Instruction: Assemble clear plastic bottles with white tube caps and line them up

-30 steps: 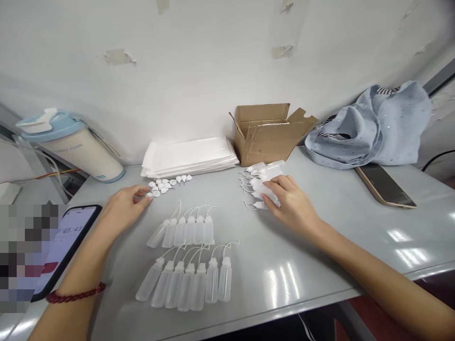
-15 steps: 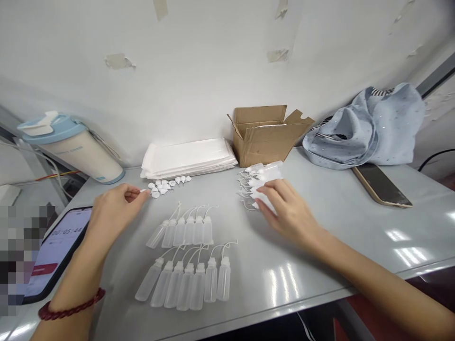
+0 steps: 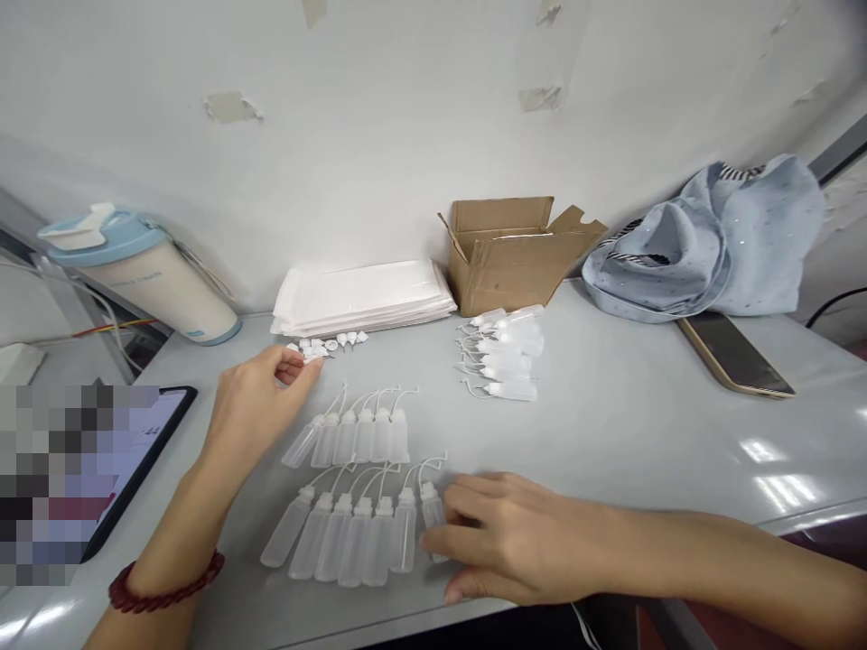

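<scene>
My left hand (image 3: 261, 402) is at the pile of small white caps (image 3: 331, 346), with thumb and fingertips drawn together at its front edge; whatever they pinch is too small to tell. My right hand (image 3: 498, 542) reaches the right end of the front row of clear bottles (image 3: 342, 540), fingers curled at the last bottle (image 3: 432, 510) and touching its side. A second row of bottles (image 3: 364, 436) lies behind, each with a thin strap and cap. Farther right, several capped bottles (image 3: 511, 352) lie in a stack on their sides.
Behind are a stack of white sheets (image 3: 366, 293) and an open cardboard box (image 3: 515, 271). A tumbler (image 3: 155, 275) and a phone (image 3: 145, 460) are left; a blue cloth bag (image 3: 704, 244) and another phone (image 3: 738, 354) are right.
My right hand has moved from the stacked bottles down and left to the front row's end bottle. My left hand has shifted right along the caps. The view has shifted slightly.
</scene>
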`<state>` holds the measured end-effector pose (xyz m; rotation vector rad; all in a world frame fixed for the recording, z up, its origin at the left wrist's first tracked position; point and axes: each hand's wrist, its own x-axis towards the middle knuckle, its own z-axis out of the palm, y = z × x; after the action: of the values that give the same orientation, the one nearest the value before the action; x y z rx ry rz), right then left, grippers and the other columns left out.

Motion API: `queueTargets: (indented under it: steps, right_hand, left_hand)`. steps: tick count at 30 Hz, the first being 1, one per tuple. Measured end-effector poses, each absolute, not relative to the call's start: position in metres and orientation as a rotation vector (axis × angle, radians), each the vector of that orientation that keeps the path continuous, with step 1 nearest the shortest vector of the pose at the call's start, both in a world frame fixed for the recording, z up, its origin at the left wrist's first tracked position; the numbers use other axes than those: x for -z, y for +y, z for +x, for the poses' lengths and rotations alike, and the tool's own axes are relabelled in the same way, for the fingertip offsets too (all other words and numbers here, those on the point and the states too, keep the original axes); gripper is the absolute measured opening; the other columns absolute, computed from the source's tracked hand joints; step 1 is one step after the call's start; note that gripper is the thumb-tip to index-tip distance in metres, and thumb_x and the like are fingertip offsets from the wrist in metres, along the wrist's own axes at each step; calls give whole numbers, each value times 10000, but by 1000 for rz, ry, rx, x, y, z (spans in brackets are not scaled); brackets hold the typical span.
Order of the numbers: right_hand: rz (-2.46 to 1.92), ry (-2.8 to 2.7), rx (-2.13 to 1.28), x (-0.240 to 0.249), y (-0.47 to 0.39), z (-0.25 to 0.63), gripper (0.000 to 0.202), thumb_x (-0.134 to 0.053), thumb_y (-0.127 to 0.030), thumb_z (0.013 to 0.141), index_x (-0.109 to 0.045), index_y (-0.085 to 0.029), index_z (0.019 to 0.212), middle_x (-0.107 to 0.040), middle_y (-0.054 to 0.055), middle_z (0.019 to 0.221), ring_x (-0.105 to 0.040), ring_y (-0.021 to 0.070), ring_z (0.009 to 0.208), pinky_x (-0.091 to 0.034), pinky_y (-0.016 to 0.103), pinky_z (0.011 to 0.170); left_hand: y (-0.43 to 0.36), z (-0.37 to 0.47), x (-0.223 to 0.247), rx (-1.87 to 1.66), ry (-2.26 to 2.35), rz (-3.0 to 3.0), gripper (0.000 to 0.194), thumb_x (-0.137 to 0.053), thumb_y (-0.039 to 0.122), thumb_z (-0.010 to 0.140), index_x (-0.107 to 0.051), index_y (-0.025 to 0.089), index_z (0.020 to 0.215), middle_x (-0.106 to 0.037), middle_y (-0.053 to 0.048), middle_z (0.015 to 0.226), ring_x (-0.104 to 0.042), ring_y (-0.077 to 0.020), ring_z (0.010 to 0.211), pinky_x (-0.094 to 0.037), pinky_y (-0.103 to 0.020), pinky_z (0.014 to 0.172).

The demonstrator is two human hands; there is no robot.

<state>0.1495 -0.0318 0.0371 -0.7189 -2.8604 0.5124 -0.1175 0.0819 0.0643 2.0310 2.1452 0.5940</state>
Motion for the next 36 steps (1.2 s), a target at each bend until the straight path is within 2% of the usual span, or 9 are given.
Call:
queueTargets:
  steps: [10, 17, 22, 30, 36]
  right_hand:
    - [-756, -2809, -430, -40, -28, 151, 366, -365, -282, 997, -607, -148, 758, -567, 18, 629, -454, 123, 549, -324, 262, 522]
    - [-925, -2816, -354, -40, -28, 155, 350, -348, -297, 994, -568, -160, 759, -588, 9, 556, -441, 124, 441, -240, 290, 467]
    - [-1222, -2818, -487, -47, -27, 155, 205, -489, -326, 895, -556, -140, 840, -627, 32, 573, -483, 139, 454, -213, 274, 471]
    - [-1587, -2766, -400, -50, -23, 155, 258, -488, -348, 832, -578, -145, 701, -583, 29, 525, -369, 106, 405, -112, 281, 464]
    - [-1636, -2694, -459, -51, -19, 157, 295, -496, -339, 848, -547, -148, 630, -543, 18, 528, -381, 102, 431, -130, 276, 478]
  left_hand:
    - [77, -109, -68, -540, 2077, 2059, 296, -492, 472, 784, -602, 197, 785, -700, -32, 813, -606, -192, 669, -449, -291, 727]
    - [69, -100, -72, -562, 1965, 2000, 260, -539, 450, 799, -602, 197, 801, -684, -14, 799, -586, -179, 678, -438, -275, 701]
    - [62, -92, -71, -586, 1804, 1914, 268, -563, 471, 788, -615, 210, 760, -672, 3, 757, -587, -167, 670, -433, -248, 634]
    - [56, -82, -67, -546, 1657, 1890, 303, -576, 507, 781, -634, 211, 750, -672, -11, 764, -579, -170, 662, -439, -252, 589]
    - [51, -81, -71, -426, 1357, 1716, 316, -596, 523, 795, -627, 212, 752, -620, 16, 698, -532, -128, 597, -414, -221, 535]
